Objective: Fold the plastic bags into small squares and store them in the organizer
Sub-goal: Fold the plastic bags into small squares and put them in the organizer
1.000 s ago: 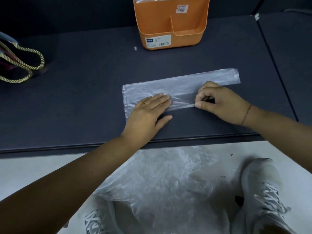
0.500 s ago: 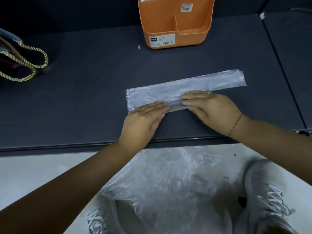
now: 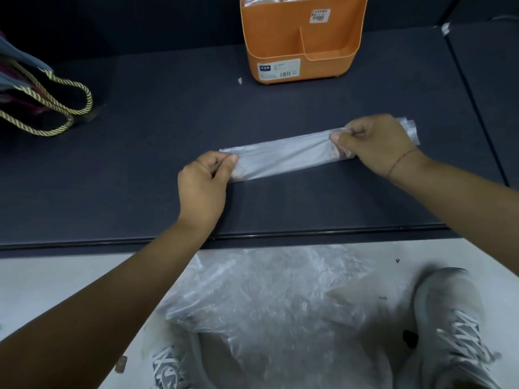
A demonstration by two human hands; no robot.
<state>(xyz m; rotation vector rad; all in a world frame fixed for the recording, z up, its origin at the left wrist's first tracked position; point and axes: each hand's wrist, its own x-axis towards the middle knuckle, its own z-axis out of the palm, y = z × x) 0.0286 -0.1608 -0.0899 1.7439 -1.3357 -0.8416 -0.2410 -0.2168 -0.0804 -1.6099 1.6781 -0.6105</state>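
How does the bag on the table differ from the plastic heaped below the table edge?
The folded bag is a flat, narrow strip; the loose plastic is a crumpled heap. The folded bag is on the dark table, pinched near each end by the left hand and right hand; the loose plastic lies below the table edge, touched by neither hand. Both are thin, clear film.

On table (image 3: pixel 280 209): bag strip (image 3: pixel 283 158) centre, organizer (image 3: pixel 280 37) behind it, tote (image 3: pixel 28 88) far left; loose bags (image 3: pixel 266 299) below.

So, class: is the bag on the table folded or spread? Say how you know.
Folded: the bag is a long narrow strip, not yet square; left hand and right hand pinch it.
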